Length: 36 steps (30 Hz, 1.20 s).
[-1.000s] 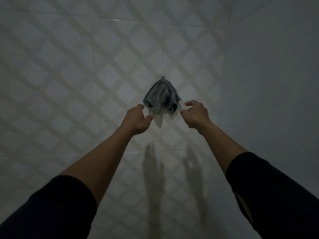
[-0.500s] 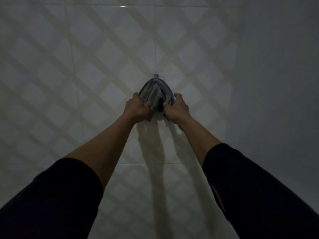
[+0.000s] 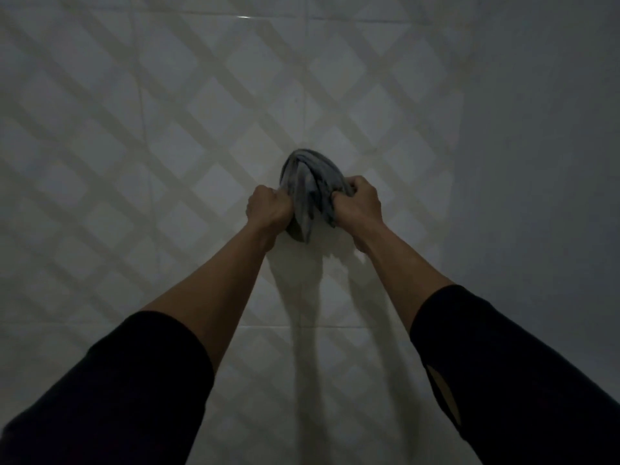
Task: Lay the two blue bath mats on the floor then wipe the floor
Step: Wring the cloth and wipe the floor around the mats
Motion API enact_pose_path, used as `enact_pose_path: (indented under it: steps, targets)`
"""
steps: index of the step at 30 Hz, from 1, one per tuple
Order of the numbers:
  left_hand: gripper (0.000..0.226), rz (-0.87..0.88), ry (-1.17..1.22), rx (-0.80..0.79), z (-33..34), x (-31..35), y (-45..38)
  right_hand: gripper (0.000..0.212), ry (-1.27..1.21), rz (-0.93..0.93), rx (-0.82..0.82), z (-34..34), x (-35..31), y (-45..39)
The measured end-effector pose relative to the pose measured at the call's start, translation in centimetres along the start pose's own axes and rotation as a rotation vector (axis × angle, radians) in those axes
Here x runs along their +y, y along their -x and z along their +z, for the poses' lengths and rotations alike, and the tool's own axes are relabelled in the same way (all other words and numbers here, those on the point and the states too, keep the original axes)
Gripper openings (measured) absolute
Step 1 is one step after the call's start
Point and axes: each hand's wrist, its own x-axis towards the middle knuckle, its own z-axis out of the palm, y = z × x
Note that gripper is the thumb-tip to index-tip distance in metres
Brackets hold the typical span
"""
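A bunched grey-blue cloth (image 3: 310,182) hangs against the tiled wall at the middle of the head view. My left hand (image 3: 268,206) grips its lower left side and my right hand (image 3: 359,203) grips its lower right side, both fists closed on the fabric. The cloth's top bulges in a rounded fold and covers the hook it hung from. A pointed tip of fabric pokes out below, between my hands. No blue bath mats and no floor are in view.
A white tiled wall (image 3: 167,146) with a diamond lattice of shadows fills the view. A plain grey wall (image 3: 536,162) meets it at a corner on the right. Shadows of my arms fall on the tiles below the cloth.
My hands went from just touching the hanging cloth to gripping it from both sides. The cloth has bunched upward and the hook above it is no longer visible.
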Motion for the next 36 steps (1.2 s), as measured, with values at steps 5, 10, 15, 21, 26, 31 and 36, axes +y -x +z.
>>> enact_pose_path:
  steps: [5,10,15,21,26,31,36]
  targets:
    - [0.038,-0.064,0.239,0.084,-0.9,-0.6,1.3,0.014,-0.010,-0.029,-0.004,-0.6,-1.5,0.8]
    - [0.038,-0.171,0.390,0.143,-2.9,-2.2,3.3,0.013,-0.066,0.074,-0.015,0.2,-2.9,3.5]
    - [0.052,-0.273,0.412,0.017,-6.5,-5.7,6.4,0.027,-0.260,0.258,-0.060,1.1,-2.7,8.3]
    - [0.037,-0.306,0.082,-0.205,-10.6,-14.9,12.3,0.025,0.223,0.233,-0.291,3.7,3.0,15.4]
    - [0.026,-0.448,-0.094,-0.373,-13.2,-25.1,19.2,0.031,0.419,0.385,-0.473,7.6,10.7,24.1]
    - [0.035,-0.584,-0.274,-0.644,-14.4,-32.6,25.9,0.036,0.379,0.615,-0.678,9.6,16.5,32.6]
    - [0.053,-0.729,-0.175,-0.814,-13.2,-36.5,30.3,0.040,0.183,0.835,-0.920,8.4,22.6,36.6]
